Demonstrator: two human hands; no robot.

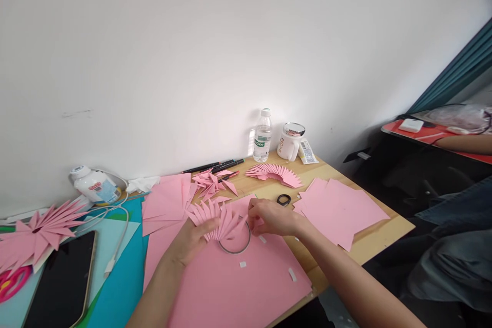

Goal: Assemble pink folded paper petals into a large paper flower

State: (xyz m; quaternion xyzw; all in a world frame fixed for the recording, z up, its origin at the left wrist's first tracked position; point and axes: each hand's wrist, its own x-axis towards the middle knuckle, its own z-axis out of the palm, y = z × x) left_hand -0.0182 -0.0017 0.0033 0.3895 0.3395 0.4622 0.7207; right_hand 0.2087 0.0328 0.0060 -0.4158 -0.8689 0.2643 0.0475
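My left hand [194, 238] is closed on a pleated pink paper fan [215, 218], its folded points spread upward and to the right. Beside the fan's lower right end, a thin grey ring [235, 252], perhaps a tape roll, lies over a large pink sheet [226, 292]. My right hand [271, 215] has its fingers pinched together at the ring's right side. Whatever is between those fingertips is hidden. Small white strips [292, 274] are scattered on the pink sheet around the ring.
Behind are loose folded pink pieces [210, 184], black pens [223, 165], a curved pink pleated piece [273, 173], a water bottle [263, 136] and a mug [290, 142]. Pink sheets [338, 207] lie right; a phone [63, 282] and cable lie left. Another person's arm [465, 143] shows far right.
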